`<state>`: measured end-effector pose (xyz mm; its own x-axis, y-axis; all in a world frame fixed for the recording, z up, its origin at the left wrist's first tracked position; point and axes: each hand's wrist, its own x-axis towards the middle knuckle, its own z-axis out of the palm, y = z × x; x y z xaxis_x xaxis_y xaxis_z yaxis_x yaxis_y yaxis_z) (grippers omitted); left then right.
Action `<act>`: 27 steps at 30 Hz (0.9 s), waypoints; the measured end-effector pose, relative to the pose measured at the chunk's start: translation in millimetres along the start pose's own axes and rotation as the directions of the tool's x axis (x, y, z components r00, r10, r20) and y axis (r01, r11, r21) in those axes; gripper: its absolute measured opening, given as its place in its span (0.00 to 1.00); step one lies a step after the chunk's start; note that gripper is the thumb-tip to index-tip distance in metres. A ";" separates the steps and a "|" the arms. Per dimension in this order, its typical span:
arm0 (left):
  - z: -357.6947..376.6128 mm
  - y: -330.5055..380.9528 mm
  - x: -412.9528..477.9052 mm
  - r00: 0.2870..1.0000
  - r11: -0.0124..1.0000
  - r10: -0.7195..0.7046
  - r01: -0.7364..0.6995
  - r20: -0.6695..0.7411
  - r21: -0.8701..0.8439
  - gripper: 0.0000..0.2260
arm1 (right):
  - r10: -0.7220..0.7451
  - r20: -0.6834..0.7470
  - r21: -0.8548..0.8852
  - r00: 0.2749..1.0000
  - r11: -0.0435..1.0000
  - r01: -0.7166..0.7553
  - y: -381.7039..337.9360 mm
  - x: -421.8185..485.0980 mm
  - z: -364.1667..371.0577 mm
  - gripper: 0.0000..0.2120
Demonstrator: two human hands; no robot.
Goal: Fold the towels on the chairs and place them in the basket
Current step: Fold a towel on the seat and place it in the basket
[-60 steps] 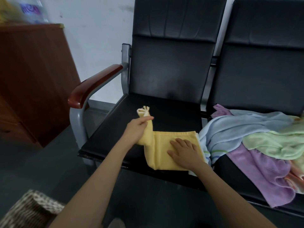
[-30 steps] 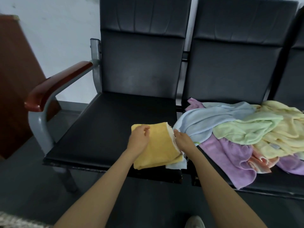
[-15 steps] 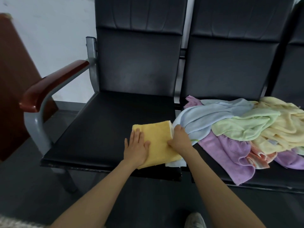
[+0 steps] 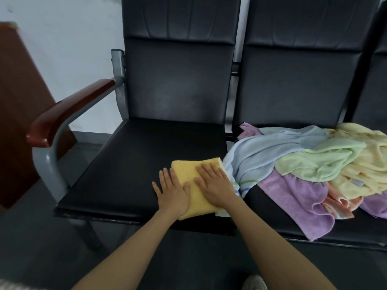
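A folded yellow towel (image 4: 188,171) lies near the front right corner of the left black seat (image 4: 129,164). My left hand (image 4: 172,193) lies flat with straight fingers on the towel's left edge and the seat. My right hand (image 4: 215,185) presses flat on the towel's right half. A heap of unfolded towels covers the right seat: light blue (image 4: 261,149), green (image 4: 318,160), pale yellow (image 4: 364,164), purple (image 4: 299,197) and an orange one (image 4: 337,204) partly buried. The basket shows only as a pale sliver (image 4: 10,284) at the bottom left corner.
The left chair has a red-brown armrest (image 4: 69,109) on a grey metal frame (image 4: 48,164). A wooden cabinet (image 4: 18,101) stands at the left against the wall. My shoe (image 4: 254,283) shows on the dark floor below the seats.
The towel went from a long strip to a compact fold. My right hand moved from the towel's right edge onto its top, and both hands now lie flat on it.
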<state>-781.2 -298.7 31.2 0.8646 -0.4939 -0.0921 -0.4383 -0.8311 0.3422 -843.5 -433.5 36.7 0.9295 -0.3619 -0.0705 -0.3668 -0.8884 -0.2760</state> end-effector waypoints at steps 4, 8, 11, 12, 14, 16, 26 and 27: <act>-11.0 0.7 1.7 0.989 0.998 -0.049 0.044 -0.140 -0.044 0.27 | 0.007 0.000 -0.001 1.000 1.000 -0.007 -3.9 -1.4 -0.9 0.27; -43.1 -5.5 9.6 0.991 0.867 -0.129 0.098 -0.030 -0.488 0.16 | -0.011 -0.089 0.015 0.996 1.000 0.013 -20.4 0.3 -11.9 0.26; -68.6 -30.1 12.4 0.972 0.668 -0.173 0.233 0.157 -0.707 0.14 | -0.047 -0.094 0.038 0.994 0.998 0.051 -36.3 2.7 -14.6 0.25; -72.5 -39.9 12.4 0.968 0.697 -0.182 0.253 0.176 -0.671 0.16 | -0.067 -0.056 0.036 0.996 0.997 0.070 -40.9 1.8 -9.4 0.25; -74.7 -55.3 12.1 0.968 0.792 -0.198 0.249 0.152 -0.558 0.18 | -0.081 0.031 0.020 0.996 0.997 0.081 -48.4 -2.2 4.4 0.26; -73.0 -61.8 9.8 0.976 0.836 -0.189 0.219 0.110 -0.504 0.20 | -0.071 0.046 0.009 0.996 0.997 0.071 -51.4 -0.5 9.5 0.26; -70.9 -59.2 7.0 0.981 0.782 -0.150 0.194 0.122 -0.592 0.25 | 0.320 -0.143 0.008 0.937 0.947 -0.322 -56.9 4.0 5.0 0.37; -73.3 -58.9 7.2 0.973 0.745 -0.160 0.229 0.166 -0.626 0.23 | 0.306 -0.148 0.026 0.941 0.952 -0.305 -57.5 5.0 5.5 0.36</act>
<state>-731.2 -234.6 78.9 0.8709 -0.3898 -0.2994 0.0252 -0.5730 0.8192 -817.6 -382.7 46.9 0.7567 -0.6538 -0.0085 -0.6319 -0.7279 -0.2663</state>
